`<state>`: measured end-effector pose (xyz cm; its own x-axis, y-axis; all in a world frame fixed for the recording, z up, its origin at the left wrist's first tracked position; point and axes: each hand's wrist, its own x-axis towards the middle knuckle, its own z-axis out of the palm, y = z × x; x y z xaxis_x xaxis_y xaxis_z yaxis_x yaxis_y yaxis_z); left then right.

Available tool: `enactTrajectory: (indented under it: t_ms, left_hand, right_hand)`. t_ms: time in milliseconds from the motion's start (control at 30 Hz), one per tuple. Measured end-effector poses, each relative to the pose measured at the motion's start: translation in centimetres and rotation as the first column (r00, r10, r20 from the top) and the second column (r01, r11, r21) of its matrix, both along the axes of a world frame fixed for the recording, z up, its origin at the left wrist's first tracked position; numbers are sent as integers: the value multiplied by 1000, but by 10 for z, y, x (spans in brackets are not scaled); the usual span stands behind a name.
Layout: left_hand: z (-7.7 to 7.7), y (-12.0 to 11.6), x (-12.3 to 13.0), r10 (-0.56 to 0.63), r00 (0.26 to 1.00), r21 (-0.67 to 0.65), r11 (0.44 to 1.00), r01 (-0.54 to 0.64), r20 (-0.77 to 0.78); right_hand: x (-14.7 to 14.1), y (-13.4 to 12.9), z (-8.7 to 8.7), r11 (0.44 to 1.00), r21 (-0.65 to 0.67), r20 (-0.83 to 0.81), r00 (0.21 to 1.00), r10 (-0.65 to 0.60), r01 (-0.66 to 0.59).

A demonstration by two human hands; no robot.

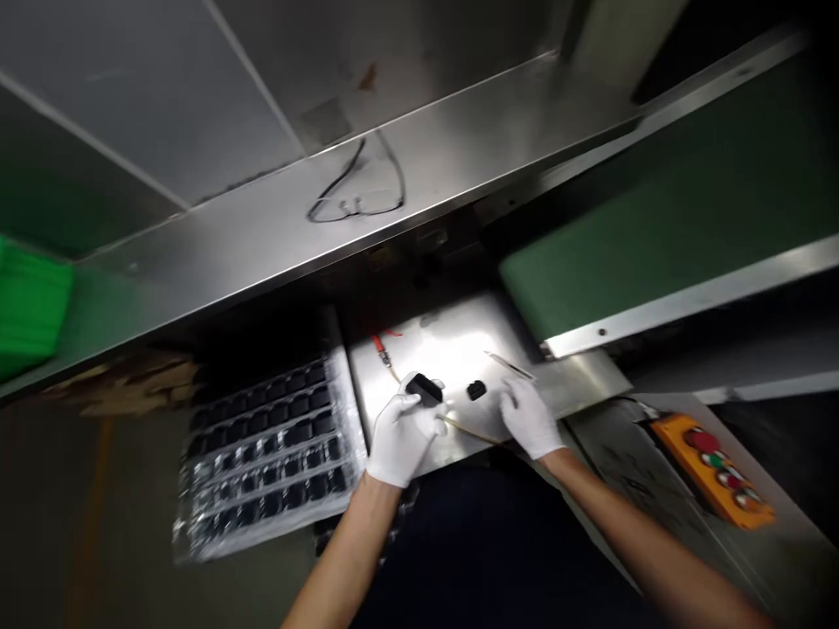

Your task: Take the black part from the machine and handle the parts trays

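Both arms bare, reaching forward, white gloves on. Left hand [401,437] curled, fingers [410,404] and thumb pinched closed at the tips. Right hand [528,418] palm down, fingers [509,395] loosely bent, nothing between them.

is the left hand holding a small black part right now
Yes, the gloved left hand grips a small black part in its fingertips above the metal plate.

Dim room, one bright pool of glare on the steel table [452,349], edges smeared with motion blur, corners fell dark.
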<state>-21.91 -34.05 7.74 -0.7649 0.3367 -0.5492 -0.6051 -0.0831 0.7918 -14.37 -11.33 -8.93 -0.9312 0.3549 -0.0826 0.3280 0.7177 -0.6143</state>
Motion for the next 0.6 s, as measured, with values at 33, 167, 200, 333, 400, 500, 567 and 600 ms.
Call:
enactTrajectory:
  t_ms: [33,167,200,333,400,500,567,600]
  left_hand:
    - [19,-6,8,59,998,80,995,-62,32]
    - [67,-15,31,133,923,577,745,-334,361]
    - [72,-16,35,128,898,621,681,-388,421]
    - [76,-18,45,200,812,573,617,-539,548]
    - [75,-20,47,242,775,531,608,-590,584]
    - [75,-22,48,293,743,508,578,-639,602]
    - [75,-22,46,295,749,533,553,-640,593]
    - [76,-22,45,300,756,542,549,-636,582]
  right_hand:
    - [-5,2,0,1000,-9,-19,1000,-3,3]
    - [-20,10,-2,999,-19,-66,997,-29,28]
    - [-22,11,-2,1000,-15,-71,997,-27,26]
    - [-27,6,-3,999,4,-54,998,33,-33]
    - [-29,0,-3,997,7,-46,996,75,-75]
    - [-31,-12,1,989,39,9,990,141,-141]
    - [-32,-20,5,978,84,125,976,179,-190]
    - [-33,-24,7,971,105,206,960,191,-215]
